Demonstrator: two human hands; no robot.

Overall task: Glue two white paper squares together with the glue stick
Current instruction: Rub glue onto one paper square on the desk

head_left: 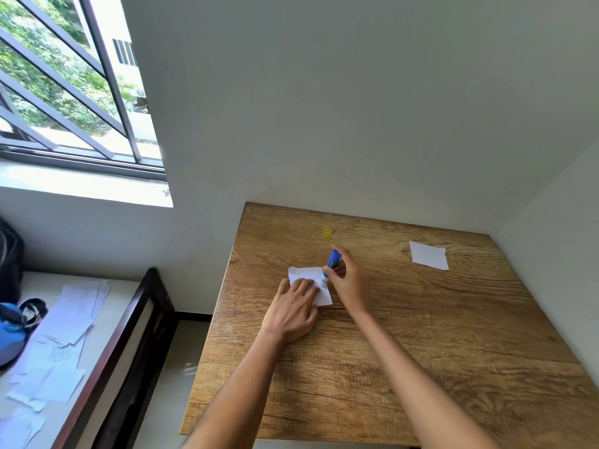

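Our right fingers (337, 272) are pinched closed around the blue glue stick (333, 259), holding it tilted with the white tip down on the near paper square (303, 275). Right hand (351, 280) sits just right of that square, over the wooden table (421, 335).

Our left hand (293, 311) lies flat, fingers spread and extended, palm down, gripping nothing. Its fingertips press on the lower-left part of the near paper square, pinning it to the table.

The near paper square sits left of the table's centre, rotated so one corner points toward us. The glue tip touches it near its right edge.

The second paper square (428, 255) lies flat, well apart, toward the far right corner of the table, with nothing touching it.

The yellow cap (327, 232) stands on the table beyond the glue stick, near it but not touching, closer to the far edge.

Table is pushed into the wall corner. A window (71, 92) is up left, and loose papers (64, 335) lie on a surface to the left.
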